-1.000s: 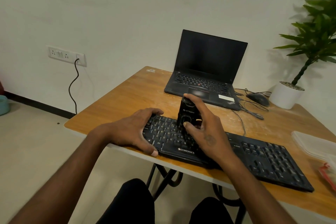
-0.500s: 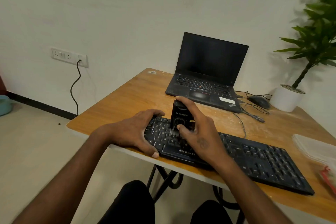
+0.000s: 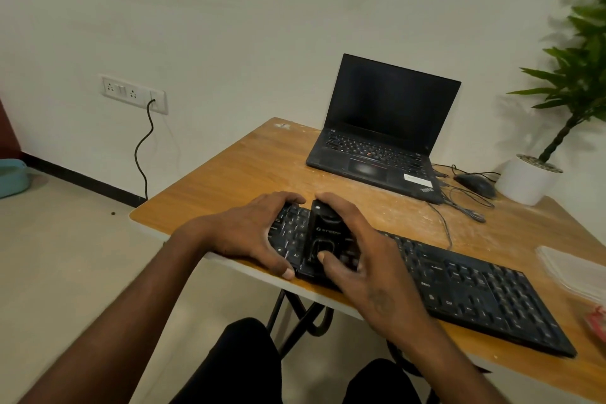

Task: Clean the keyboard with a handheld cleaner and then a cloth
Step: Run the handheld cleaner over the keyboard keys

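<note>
At the table's near-left edge, your right hand (image 3: 357, 259) grips the black handheld cleaner (image 3: 323, 233) on the long black plastic keyboard (image 3: 459, 289); your left hand (image 3: 252, 233) clasps its end; next, sweep rightward.

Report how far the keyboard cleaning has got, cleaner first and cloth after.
Done: nothing can be confirmed finished. In hand: the right hand grips the black handheld cleaner upright on the left end of the keyboard, while the left hand holds that end steady. Left: the keys to the right lie uncovered, possibly not yet vacuumed, and the cloth pass has not begun; no cloth is clearly identifiable on the table.
</note>
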A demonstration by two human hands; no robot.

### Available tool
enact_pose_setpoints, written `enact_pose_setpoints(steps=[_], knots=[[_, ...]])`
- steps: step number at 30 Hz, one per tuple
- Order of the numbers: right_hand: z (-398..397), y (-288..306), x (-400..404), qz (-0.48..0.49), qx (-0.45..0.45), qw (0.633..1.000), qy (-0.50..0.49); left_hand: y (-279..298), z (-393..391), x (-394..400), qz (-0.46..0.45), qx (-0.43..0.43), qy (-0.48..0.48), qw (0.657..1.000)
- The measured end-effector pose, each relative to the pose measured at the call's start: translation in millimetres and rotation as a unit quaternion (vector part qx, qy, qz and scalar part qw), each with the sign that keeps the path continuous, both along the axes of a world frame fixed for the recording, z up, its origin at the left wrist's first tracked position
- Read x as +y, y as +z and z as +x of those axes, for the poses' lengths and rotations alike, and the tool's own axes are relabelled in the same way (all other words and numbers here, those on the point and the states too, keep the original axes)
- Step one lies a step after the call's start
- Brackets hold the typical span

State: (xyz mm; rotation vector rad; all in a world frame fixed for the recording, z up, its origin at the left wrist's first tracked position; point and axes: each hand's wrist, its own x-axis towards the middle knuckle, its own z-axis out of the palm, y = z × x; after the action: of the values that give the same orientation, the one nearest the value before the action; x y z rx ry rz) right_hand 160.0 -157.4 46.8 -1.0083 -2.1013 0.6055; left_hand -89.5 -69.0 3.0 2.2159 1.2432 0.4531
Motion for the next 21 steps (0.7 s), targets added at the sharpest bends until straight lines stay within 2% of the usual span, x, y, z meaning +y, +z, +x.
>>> enact_pose_setpoints(steps=[5,15,21], knots=[[-6.1,-1.8,-1.6,-0.004,0.008,1.0,0.022,2.3,1.0,-1.3,0.004,0.001,-0.001,1.0],[-9.5,2.8,85.2,0.02,-0.016,0.996,-0.087,2.8,0.9,-2.2,-0.008,0.002,-0.006,1.0],[-12.4,1.1,48.0,0.006,-0.003,0.999,-0.036,2.3,0.1,-1.0,0.003,0.008,-0.003,1.0]])
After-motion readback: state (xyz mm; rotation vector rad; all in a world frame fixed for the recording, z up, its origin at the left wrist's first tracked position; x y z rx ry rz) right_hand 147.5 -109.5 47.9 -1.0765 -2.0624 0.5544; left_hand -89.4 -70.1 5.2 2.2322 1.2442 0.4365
